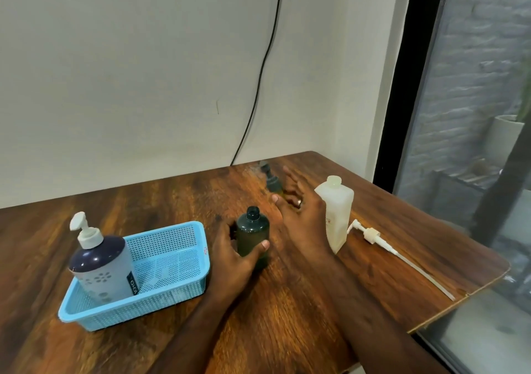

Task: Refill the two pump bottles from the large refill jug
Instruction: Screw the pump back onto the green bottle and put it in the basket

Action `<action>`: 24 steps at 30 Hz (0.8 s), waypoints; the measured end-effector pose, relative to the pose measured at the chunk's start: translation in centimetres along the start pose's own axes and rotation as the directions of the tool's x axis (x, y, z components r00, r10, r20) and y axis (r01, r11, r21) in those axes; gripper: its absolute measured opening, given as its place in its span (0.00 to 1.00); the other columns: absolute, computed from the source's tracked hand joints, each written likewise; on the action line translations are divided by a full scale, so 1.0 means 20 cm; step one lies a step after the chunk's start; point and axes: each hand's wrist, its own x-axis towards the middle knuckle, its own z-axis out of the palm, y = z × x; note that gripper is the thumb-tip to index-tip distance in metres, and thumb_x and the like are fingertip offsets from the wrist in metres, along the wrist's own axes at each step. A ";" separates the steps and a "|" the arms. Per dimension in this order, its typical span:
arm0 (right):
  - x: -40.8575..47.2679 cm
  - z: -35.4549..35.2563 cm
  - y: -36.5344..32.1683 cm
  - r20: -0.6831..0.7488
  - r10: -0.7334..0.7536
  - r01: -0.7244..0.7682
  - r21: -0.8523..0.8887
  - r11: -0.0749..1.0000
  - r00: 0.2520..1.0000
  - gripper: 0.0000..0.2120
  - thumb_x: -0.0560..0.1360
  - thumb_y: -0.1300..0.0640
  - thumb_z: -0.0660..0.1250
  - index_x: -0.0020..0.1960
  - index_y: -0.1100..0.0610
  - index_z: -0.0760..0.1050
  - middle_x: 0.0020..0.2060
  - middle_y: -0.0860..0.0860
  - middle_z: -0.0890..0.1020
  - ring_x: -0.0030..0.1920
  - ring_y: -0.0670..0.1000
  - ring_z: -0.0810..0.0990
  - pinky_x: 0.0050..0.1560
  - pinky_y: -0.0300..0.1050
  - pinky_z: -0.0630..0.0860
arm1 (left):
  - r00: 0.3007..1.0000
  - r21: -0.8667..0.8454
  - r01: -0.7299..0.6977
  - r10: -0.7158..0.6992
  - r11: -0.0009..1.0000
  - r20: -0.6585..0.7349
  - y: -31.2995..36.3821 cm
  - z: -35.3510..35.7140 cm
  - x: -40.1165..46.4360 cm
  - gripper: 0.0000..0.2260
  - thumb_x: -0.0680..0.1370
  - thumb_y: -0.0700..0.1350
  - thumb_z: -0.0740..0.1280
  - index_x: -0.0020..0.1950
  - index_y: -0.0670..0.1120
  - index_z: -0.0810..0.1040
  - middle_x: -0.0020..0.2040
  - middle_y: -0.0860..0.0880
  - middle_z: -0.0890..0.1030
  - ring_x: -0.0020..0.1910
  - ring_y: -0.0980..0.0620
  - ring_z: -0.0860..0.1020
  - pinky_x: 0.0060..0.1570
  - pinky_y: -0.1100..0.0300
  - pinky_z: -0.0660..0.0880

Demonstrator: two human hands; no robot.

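Three bottles are in sight, two of them uncapped. The small dark green bottle [253, 235], round, smooth plastic and translucent, stands upright on the wooden table [143, 209] near its middle, its threaded neck bare; the left hand [232, 254] wraps its side, thumb on the front, fingers curled round the back. One dark pump top [270, 179] lies loose further back on the table, blurred, just past the right hand [298, 215], whose fingers are spread and straight, holding nothing; a ring shows on one finger. One tall flat-sided jug [337, 215] of milky, frosted plastic stands upright just right of that hand, its round mouth uncovered. One white pump [373, 234] with a long thin tube lies flat on the table beside the jug, the tube running toward the right edge. One rounded bottle [105, 267], dark blue at the shoulder and pale below with a flower pattern, keeps its white pump on and stands in the left end of a light blue mesh basket [172, 258], rectangular and perforated. One black cable [258, 86] hangs down the plain wall
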 end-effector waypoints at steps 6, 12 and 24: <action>0.12 0.01 -0.12 0.040 0.040 -0.055 0.515 0.855 0.998 0.17 0.80 0.66 0.66 0.66 0.52 0.73 0.55 0.58 0.83 0.56 0.59 0.85 0.61 0.64 0.78 | 1.000 -0.003 -0.016 0.016 1.000 -0.015 0.02 -0.01 0.00 0.26 0.69 0.46 0.79 0.56 0.64 0.69 0.56 0.65 0.74 0.57 0.62 0.75 0.56 0.59 0.76; 0.15 0.05 -0.17 0.072 -0.009 -0.031 0.531 0.847 0.997 0.18 0.81 0.67 0.63 0.70 0.56 0.70 0.56 0.62 0.80 0.55 0.60 0.85 0.60 0.64 0.78 | 1.000 -0.016 0.004 -0.005 1.000 -0.008 -0.01 -0.02 0.02 0.25 0.69 0.47 0.79 0.56 0.64 0.69 0.57 0.64 0.74 0.56 0.62 0.75 0.57 0.57 0.76; 0.15 0.05 -0.19 0.202 -0.014 -0.086 0.477 0.875 0.979 0.18 0.81 0.69 0.62 0.66 0.53 0.73 0.49 0.56 0.84 0.50 0.58 0.86 0.50 0.49 0.83 | 1.000 0.008 0.012 -0.012 1.000 0.009 0.00 -0.01 0.02 0.25 0.70 0.47 0.78 0.56 0.64 0.67 0.54 0.67 0.72 0.54 0.67 0.73 0.50 0.68 0.71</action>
